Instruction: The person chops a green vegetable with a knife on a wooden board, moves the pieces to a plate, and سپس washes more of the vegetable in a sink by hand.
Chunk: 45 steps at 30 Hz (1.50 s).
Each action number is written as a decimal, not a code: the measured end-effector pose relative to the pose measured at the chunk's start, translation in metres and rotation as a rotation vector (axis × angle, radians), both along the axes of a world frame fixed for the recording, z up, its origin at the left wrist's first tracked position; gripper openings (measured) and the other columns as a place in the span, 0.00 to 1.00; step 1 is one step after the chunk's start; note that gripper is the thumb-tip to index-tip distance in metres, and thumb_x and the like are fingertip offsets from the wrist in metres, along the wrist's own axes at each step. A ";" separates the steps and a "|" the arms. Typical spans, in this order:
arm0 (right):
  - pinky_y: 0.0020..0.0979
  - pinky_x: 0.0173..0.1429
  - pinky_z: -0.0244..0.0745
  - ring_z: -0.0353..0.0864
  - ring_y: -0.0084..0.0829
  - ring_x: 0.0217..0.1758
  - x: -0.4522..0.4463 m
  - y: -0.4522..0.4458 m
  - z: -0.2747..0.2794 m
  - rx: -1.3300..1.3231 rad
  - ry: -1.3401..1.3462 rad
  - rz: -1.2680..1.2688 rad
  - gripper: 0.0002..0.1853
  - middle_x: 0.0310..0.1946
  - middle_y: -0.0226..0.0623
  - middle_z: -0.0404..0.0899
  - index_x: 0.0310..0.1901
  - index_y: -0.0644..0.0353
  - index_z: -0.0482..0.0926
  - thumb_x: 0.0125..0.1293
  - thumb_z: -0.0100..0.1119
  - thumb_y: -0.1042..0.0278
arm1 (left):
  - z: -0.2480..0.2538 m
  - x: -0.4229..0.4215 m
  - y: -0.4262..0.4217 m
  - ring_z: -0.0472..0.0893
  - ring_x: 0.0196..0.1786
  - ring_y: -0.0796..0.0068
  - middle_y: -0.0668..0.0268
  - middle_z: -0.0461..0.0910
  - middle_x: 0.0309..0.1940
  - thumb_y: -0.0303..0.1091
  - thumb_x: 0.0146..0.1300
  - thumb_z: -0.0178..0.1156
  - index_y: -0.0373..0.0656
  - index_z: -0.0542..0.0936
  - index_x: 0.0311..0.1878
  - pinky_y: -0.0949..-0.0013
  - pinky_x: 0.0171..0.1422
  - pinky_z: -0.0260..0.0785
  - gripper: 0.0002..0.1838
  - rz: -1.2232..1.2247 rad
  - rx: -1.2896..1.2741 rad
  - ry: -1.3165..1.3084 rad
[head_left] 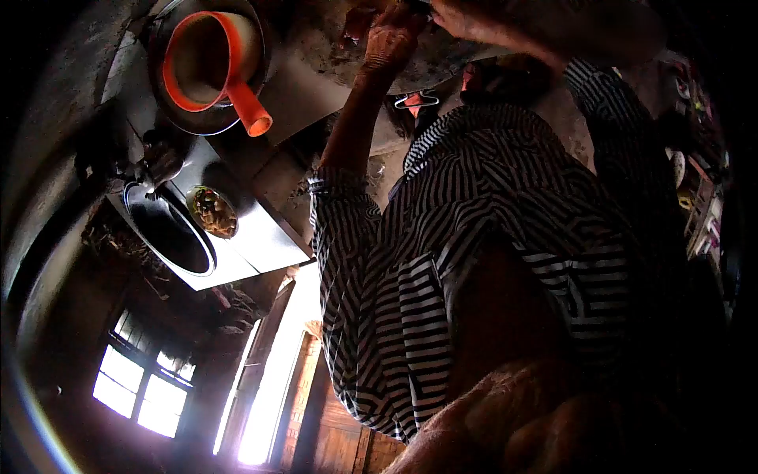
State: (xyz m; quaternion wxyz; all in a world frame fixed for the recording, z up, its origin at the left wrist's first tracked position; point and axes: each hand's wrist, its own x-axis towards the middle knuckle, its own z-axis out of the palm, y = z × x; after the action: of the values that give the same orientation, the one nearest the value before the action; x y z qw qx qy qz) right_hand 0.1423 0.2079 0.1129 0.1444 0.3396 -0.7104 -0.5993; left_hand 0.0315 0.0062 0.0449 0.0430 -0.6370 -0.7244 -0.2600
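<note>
Your left hand [392, 39] sits beyond the handle end of the orange dipper [239, 91], off to its right, knuckles up and fingers bent out of clear sight at the top edge. You have your right hand [458, 16] farther right of the dipper, just beside the left, coming in from the opposite side. Whether either hand is wide, narrow or closed on something cannot be told; a small dark object [422, 6] shows between them, right of the dipper, too cut off to name. Both hands are over the mottled grey surface [434, 65], also right of the dipper.

To work well here, you would do best to let one hand steady the object while the other makes short, controlled moves, fingertips tucked clear of each other. More light from your side would help; the grey surface is dim.

Your left forearm runs steeply up from its striped cuff, right of the dipper; your right forearm slants across, flatter, its sleeve farthest from the dipper. Relaxed elbows should spare your wrists.
</note>
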 end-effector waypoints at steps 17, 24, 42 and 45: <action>0.47 0.74 0.56 0.61 0.44 0.66 0.004 -0.011 0.022 -0.126 0.015 -0.055 0.28 0.65 0.47 0.60 0.72 0.56 0.53 0.77 0.39 0.52 | -0.035 -0.014 -0.010 0.76 0.54 0.50 0.50 0.77 0.52 0.24 0.51 0.58 0.44 0.78 0.57 0.55 0.53 0.73 0.26 0.138 -0.323 0.057; 0.45 0.70 0.59 0.64 0.42 0.60 -0.014 0.018 -0.063 -0.116 0.064 -0.048 0.29 0.61 0.47 0.63 0.73 0.57 0.52 0.77 0.40 0.52 | -0.055 -0.021 -0.012 0.79 0.46 0.52 0.51 0.80 0.47 0.24 0.51 0.57 0.44 0.78 0.58 0.55 0.46 0.74 0.26 0.262 -0.440 -0.032; 0.42 0.61 0.68 0.71 0.38 0.47 -0.055 -0.016 -0.052 -0.154 0.204 0.002 0.32 0.51 0.47 0.71 0.74 0.59 0.48 0.76 0.43 0.52 | -0.042 -0.033 0.004 0.80 0.38 0.51 0.51 0.81 0.39 0.25 0.57 0.53 0.39 0.78 0.51 0.54 0.39 0.74 0.17 0.226 0.033 -0.092; 0.42 0.59 0.70 0.72 0.37 0.45 -0.054 -0.004 -0.078 -0.170 0.167 -0.005 0.33 0.49 0.47 0.72 0.74 0.60 0.48 0.76 0.43 0.52 | -0.037 -0.016 0.009 0.80 0.38 0.52 0.51 0.82 0.38 0.27 0.58 0.53 0.39 0.80 0.47 0.55 0.40 0.74 0.14 0.313 -0.042 -0.109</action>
State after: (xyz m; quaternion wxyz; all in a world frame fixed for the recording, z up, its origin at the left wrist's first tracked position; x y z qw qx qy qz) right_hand 0.0880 0.2034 0.0346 0.2301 0.2733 -0.7449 -0.5635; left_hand 0.0158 0.0152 0.0081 0.0303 -0.5019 -0.8213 -0.2694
